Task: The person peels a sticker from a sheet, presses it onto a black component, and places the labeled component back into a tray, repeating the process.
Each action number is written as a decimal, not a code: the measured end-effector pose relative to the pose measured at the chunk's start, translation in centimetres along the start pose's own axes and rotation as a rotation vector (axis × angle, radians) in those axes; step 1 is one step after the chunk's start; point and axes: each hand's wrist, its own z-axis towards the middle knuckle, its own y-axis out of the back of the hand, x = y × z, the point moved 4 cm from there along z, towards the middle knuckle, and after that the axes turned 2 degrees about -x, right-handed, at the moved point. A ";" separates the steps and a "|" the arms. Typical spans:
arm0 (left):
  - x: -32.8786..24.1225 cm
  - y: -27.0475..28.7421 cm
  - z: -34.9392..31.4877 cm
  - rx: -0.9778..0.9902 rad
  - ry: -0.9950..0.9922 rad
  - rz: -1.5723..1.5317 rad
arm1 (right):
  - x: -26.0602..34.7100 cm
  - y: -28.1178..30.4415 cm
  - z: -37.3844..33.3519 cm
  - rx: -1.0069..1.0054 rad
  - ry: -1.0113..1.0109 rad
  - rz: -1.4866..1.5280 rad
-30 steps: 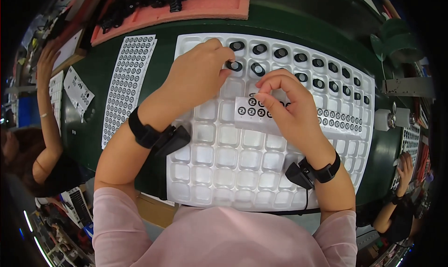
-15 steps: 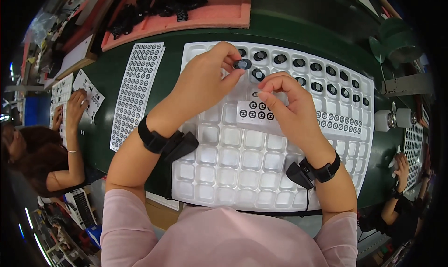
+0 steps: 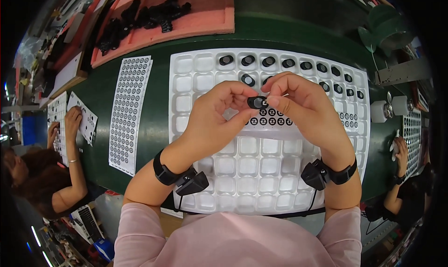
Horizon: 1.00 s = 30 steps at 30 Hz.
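Left hand pinches small black cap at fingertips; right hand grip meets it from the right, fingertips touching, above white tray.

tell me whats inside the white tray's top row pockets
In the white tray, the top row's left pockets look empty; the rest each hold a small black round part. Nothing hides that row.

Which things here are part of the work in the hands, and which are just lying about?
In use:
- small round black part, pinched between left hand and right hand
- white moulded compartment tray
- small strip of round black-and-white stickers

Lying about:
- long white sticker sheet
- pink foam tray of black parts
- green desk fan
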 end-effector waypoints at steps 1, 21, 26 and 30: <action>0.0 0.0 0.0 0.003 0.006 -0.002 | 0.0 0.1 0.0 -0.003 -0.005 0.003; -0.3 -0.5 -0.3 0.013 -0.022 0.060 | 0.8 -0.5 -1.0 -0.045 -0.071 -0.156; -0.4 -0.5 -0.3 0.005 -0.023 0.056 | 0.8 -0.6 -0.9 -0.058 -0.069 -0.166; -0.4 -0.5 -0.4 0.002 -0.023 0.081 | 0.6 -0.6 -0.9 -0.066 -0.059 -0.164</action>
